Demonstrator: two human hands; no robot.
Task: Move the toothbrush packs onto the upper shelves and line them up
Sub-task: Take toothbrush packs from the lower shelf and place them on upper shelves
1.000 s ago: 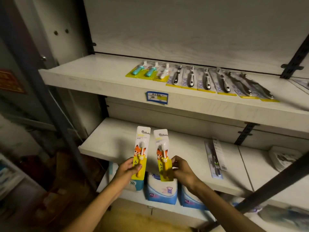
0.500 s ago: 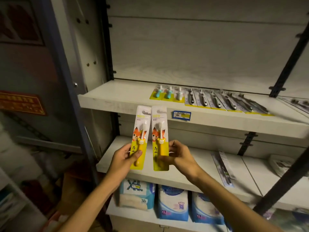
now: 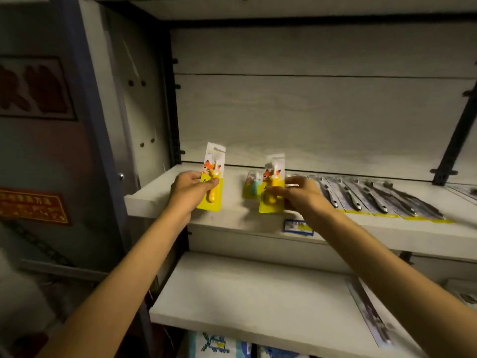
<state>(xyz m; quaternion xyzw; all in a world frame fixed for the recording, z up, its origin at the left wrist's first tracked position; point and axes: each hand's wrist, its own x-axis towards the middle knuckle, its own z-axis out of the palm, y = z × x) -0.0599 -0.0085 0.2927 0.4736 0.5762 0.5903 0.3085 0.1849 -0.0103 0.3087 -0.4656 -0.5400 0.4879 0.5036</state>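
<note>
My left hand (image 3: 189,190) grips a yellow fox toothbrush pack (image 3: 213,168) upright over the left end of the upper shelf (image 3: 154,195). My right hand (image 3: 300,196) pinches a second yellow fox pack (image 3: 274,171), held upright just in front of the row's left end. Behind it a teal toothbrush pack (image 3: 251,186) lies on the shelf. To the right, a row of several dark toothbrush packs (image 3: 371,197) lies side by side along the shelf.
A blue price label (image 3: 296,226) sits on the upper shelf's front edge. The lower shelf (image 3: 245,295) carries a long pack (image 3: 369,313) at its right. Blue and white bags (image 3: 216,344) stand below. A dark metal upright (image 3: 178,99) borders the left.
Both hands have risen from the lower shelf level to the upper shelf with their packs. The two packs have moved apart, the right one now near the row.
</note>
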